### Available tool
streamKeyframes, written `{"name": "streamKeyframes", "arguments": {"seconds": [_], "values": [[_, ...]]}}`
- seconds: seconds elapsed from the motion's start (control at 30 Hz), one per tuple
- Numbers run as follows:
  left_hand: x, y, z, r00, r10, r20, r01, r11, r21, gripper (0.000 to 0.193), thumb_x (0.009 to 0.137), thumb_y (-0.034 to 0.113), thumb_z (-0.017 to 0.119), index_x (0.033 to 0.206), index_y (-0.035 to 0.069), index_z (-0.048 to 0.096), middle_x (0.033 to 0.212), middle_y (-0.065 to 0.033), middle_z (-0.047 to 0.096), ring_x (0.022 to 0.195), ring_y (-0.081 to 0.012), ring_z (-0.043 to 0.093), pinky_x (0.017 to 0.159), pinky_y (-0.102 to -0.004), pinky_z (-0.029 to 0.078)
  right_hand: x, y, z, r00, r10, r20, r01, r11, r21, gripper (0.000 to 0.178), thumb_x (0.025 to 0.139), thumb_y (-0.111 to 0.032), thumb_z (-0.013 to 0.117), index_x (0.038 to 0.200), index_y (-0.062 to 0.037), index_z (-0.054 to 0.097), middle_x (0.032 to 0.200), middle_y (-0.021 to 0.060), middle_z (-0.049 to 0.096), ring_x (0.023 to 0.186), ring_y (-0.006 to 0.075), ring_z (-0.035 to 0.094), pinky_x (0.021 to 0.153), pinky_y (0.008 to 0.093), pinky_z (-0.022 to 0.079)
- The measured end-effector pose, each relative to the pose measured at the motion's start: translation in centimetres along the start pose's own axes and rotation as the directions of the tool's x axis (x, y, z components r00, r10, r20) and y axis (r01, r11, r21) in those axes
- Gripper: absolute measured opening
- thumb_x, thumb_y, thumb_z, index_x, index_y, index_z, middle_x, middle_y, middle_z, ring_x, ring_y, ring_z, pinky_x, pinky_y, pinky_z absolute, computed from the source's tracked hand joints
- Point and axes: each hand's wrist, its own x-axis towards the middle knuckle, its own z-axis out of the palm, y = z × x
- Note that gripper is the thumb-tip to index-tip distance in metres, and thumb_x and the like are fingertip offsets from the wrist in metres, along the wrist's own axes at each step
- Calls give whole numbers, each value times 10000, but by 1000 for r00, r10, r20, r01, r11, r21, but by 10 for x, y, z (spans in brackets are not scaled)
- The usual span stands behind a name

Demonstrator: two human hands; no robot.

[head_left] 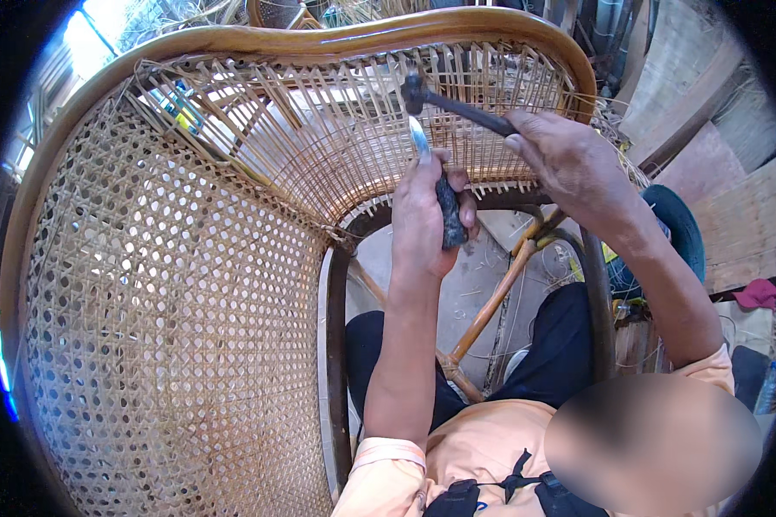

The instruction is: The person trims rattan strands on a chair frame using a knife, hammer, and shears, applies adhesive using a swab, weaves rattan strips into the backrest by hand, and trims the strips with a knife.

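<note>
My right hand [573, 164] is closed round the handle of a small dark hammer [470, 112]. The hammer's head hangs just above a pale pointed blade, and I cannot tell whether they touch. That blade belongs to a knife [418, 138] with a dark, rough-looking grip, which my left hand [420, 211] holds upright in its curled fingers. Behind both tools is the woven cane panel [319, 164] of a curved chair frame [336, 39]. Uneven strand ends stick up along the panel's upper part and lower edge.
A wide panel of open-hole cane weave [172, 310] fills the left side. Below my hands, a brown pole [496, 297] crosses between my legs. A teal round object [677, 228] and a pink cloth-like piece [757, 294] lie at the right, near large flat boards [698, 95].
</note>
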Motion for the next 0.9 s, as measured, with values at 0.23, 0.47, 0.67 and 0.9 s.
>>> {"name": "streamKeyframes", "arguments": {"seconds": [0.23, 0.47, 0.67, 0.9], "values": [[0, 7, -8, 999, 41, -13, -40, 999, 12, 204, 956, 289, 478, 1000, 90, 482, 698, -12, 508, 399, -127, 484, 324, -257, 375, -2, 1, -3, 993, -27, -113, 34, 998, 58, 243, 931, -211, 528, 1066, -20, 593, 862, 195, 611, 791, 361, 619, 678, 426, 496], [6, 3, -8, 998, 47, -29, -46, 998, 39, 200, 941, 329, 496, 967, 131, 507, 712, 17, 517, 428, -111, 475, 352, -271, 372, 3, -9, 9, 996, -25, -91, 35, 993, 109, 247, 932, -204, 526, 1078, -17, 597, 853, 184, 616, 801, 354, 623, 678, 428, 495], [-6, 4, -15, 997, 73, -29, -71, 996, 59, 185, 956, 305, 478, 977, 123, 501, 708, 0, 517, 419, -119, 481, 349, -272, 383, 6, -13, 4, 988, -78, -136, 90, 993, 83, 278, 941, -194, 519, 1114, 10, 591, 938, 212, 630, 840, 353, 626, 717, 419, 500], [2, 9, -21, 998, 57, -29, -55, 996, 71, 189, 941, 319, 503, 941, 130, 492, 700, 13, 518, 421, -111, 482, 355, -268, 384, 7, -15, 10, 989, -8, -146, 26, 992, 123, 275, 935, -198, 531, 1106, 5, 600, 979, 215, 631, 876, 362, 622, 732, 402, 495]]}}
